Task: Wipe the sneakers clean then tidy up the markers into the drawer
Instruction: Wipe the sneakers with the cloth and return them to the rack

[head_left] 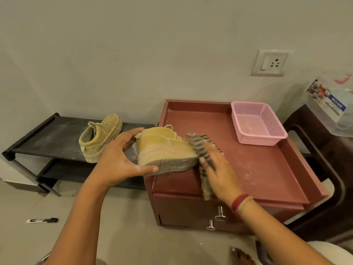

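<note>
Fingers (131, 133) of left hand (118, 161) clamp heel of held sneaker (164, 150), thumb under sole; shoe tilted over front-left corner of red cabinet (257, 169). Right hand (215, 167) flat, fingers straight, pressing striped cloth (198, 144) against toe. Second sneaker (101, 138) on black rack (57, 134), left of cabinet. Pink basket (263, 139) on cabinet top, back-right corner. Marker (42, 220) on floor, left of cabinet; print unreadable. Clear box (340, 127) right of cabinet; blue label too blurred to read. Drawer knobs (220, 213) on cabinet front.
</note>
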